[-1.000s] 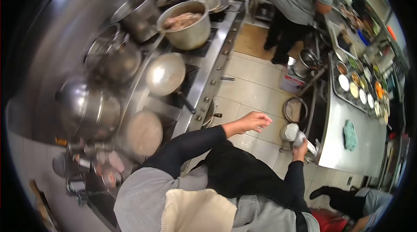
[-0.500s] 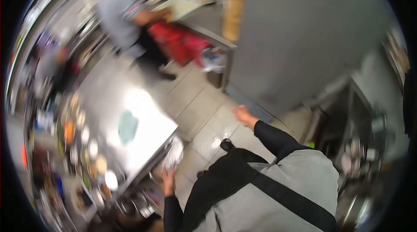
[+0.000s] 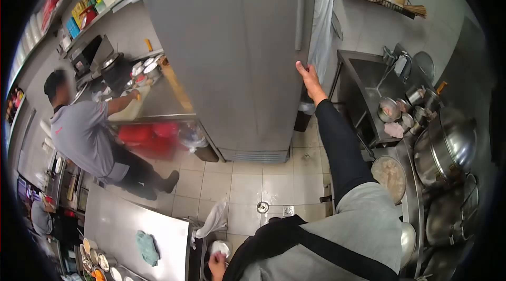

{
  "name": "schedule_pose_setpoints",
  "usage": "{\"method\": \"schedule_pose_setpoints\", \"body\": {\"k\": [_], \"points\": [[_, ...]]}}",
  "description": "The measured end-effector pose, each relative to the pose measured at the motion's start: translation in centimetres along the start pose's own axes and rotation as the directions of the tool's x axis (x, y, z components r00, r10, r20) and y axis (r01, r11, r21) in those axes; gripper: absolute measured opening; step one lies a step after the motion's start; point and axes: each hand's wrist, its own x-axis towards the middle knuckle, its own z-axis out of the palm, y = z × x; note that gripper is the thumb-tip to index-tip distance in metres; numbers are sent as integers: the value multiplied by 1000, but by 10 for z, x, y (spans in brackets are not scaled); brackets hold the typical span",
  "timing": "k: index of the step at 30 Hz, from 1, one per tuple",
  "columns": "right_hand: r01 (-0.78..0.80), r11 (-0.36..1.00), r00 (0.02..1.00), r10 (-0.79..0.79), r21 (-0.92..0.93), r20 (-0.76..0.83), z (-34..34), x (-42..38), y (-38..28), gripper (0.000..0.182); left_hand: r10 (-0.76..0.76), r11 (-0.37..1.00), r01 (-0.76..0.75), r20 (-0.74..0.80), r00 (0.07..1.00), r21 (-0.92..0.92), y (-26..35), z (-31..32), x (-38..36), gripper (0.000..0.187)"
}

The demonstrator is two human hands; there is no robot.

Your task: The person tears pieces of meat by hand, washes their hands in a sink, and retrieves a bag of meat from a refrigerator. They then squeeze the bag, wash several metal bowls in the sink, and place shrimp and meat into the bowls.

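Note:
My right hand (image 3: 311, 82) is raised at the end of an outstretched arm, thumb and fingers apart. In this view it overlaps the right edge of the tall grey steel refrigerator (image 3: 226, 60), just below the long vertical door handle (image 3: 299, 7). Down at the bottom, my left hand (image 3: 216, 266) hangs close to my body with its fingers curled and nothing showing in them. Right beside it is a round white container (image 3: 221, 248). A white cloth (image 3: 215, 218) hangs over the edge of the steel worktable (image 3: 168, 233).
A co-worker (image 3: 87, 136) stands at the counter on the left, a hand on a cutting board (image 3: 129, 108); another person (image 3: 41, 218) is farther off. A green cloth (image 3: 147, 248) lies on the worktable. To the right are a steel sink (image 3: 363, 70) and large pots (image 3: 443, 144).
My view has turned right and come nearer the refrigerator. My right arm has stretched forward to its edge. My left hand has dropped lower, away from the hanging white cloth.

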Motion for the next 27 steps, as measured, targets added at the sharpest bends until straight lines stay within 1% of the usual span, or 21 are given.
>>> {"method": "schedule_pose_setpoints", "body": {"k": [1,2,5,7,8,9,11,12,13,14,15,16,17,19,20,22,23,24,25,26,27], "points": [[-38,999,999,38,17,-22,1,-4,-9,99,8,1000,-9,86,996,9,38,8,14,31],[-54,993,998,55,102,-5,2,-6,-12,99,83,995,-77,88,993,-65,101,27,15,29],[10,984,999,-17,176,34,-2,13,14,91,188,978,-171,150,971,-119,176,61,41,29],[29,966,1000,-25,257,-18,1,-14,4,85,247,961,-211,219,944,-178,202,88,59,30],[43,983,999,-38,180,-30,-1,-56,-31,82,282,951,-225,295,913,-213,206,96,65,31],[133,976,991,-133,170,-11,-4,-75,-21,72,293,947,-234,295,909,-221,205,104,70,31],[301,934,953,-304,191,-12,-7,-135,-8,53,264,952,-307,478,838,12,195,118,87,32],[284,928,926,-331,242,181,-21,-156,13,55,242,946,-320,550,799,48,180,122,98,38],[176,903,898,-310,392,313,-21,-197,-8,58,250,943,-330,556,793,47,177,122,101,38],[4,923,903,-168,384,395,-26,-230,-17,58,252,921,-374,565,786,108,176,122,100,44],[-170,918,879,-25,360,477,-29,-259,-13,57,253,895,-413,571,781,168,174,119,100,49],[-234,931,895,94,280,435,-33,-281,5,54,216,853,-448,598,772,269,166,113,110,73],[-302,932,900,209,201,383,-40,-303,26,50,218,853,-450,604,767,265,168,102,114,73],[-267,959,930,282,-94,237,-62,-343,63,35,448,689,-665,550,705,290,177,80,118,94],[-319,937,922,342,-144,180,-74,-360,81,28,432,615,-688,564,703,386,166,67,128,103],[-365,909,913,391,-200,113,-97,-373,92,23,116,910,-240,349,930,337,195,31,117,103],[-404,897,906,419,-177,55,-104,-376,85,21,215,930,-291,310,926,224,187,12,129,111],[-442,885,895,446,-145,1,-107,-371,81,20,386,905,-416,244,889,84,211,-3,118,86],[-437,888,897,442,-144,6,-116,-358,91,20,295,954,-299,269,917,-26,240,-24,113,65],[-292,885,949,314,-363,2,-129,-337,109,21,273,942,-307,221,936,138,229,-44,133,73],[-127,817,984,174,-562,30,-136,-315,121,21,151,970,-200,303,941,138,228,-61,154,71]]}}
